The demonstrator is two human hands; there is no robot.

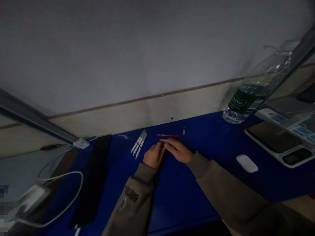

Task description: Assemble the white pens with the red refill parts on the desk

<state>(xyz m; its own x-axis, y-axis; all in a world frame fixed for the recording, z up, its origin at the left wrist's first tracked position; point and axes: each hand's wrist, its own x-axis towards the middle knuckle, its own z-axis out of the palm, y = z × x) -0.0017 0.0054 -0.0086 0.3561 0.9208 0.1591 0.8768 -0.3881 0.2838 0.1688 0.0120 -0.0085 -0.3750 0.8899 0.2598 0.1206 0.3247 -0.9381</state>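
Observation:
Both hands meet over the blue table (179,196), near its middle. My left hand (154,155) has its fingers curled together, and anything between them is too small to make out. My right hand (177,149) reaches across with fingers fairly straight and pressed together, its fingertips touching the left fingers. Just beyond them lies a red pen (168,135), with a small metallic piece (184,131) by its right end. Three white pens (139,143) with grey ends lie side by side to the left of my left hand.
A large clear bottle (246,98) with a green label stands at the back right. Near it are a scale (275,137) and a white mouse (246,163). Black flat objects (92,190) and a white cable (80,190) lie at the left. A wall runs behind.

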